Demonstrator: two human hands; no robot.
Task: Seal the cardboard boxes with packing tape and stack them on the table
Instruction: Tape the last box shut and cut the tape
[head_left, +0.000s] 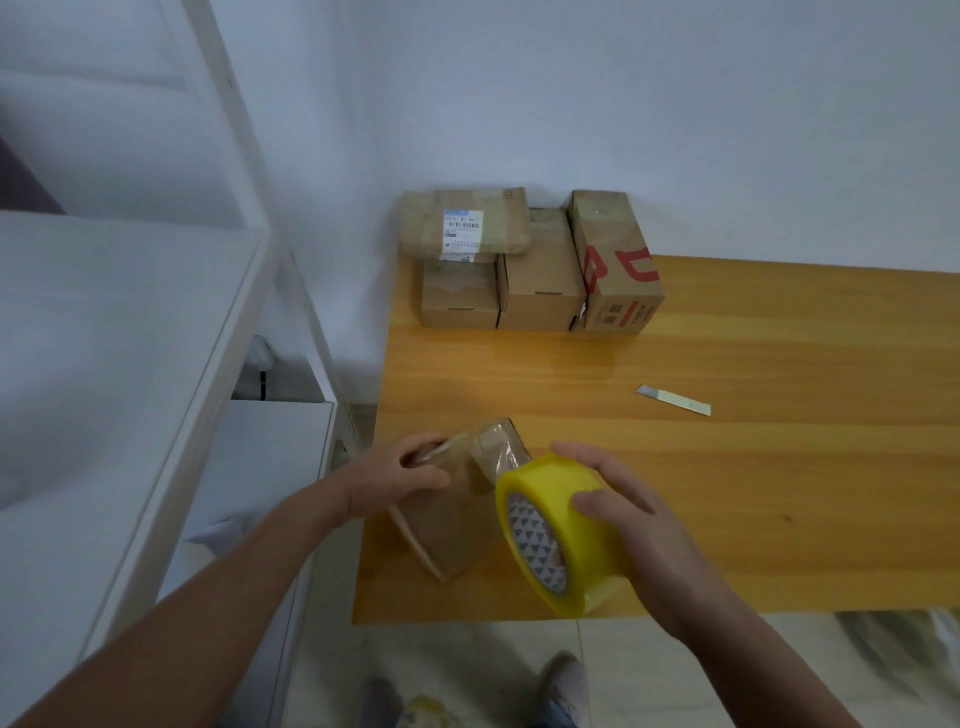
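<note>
A small cardboard box (452, 525) lies near the front left corner of the wooden table (753, 467). My left hand (400, 480) holds its far end, fingers curled over the edge. My right hand (618, 499) grips a yellow roll of packing tape (561, 535) just right of the box. A clear strip of tape (498, 457) runs from the roll across the box's top. Several taped boxes (524, 260) stand stacked against the wall at the table's back left.
A box-cutter blade (674, 400) lies on the table to the right of centre. A white shelf unit (156, 415) stands close on the left of the table. My feet (561, 680) are on the tiled floor below the table's front edge.
</note>
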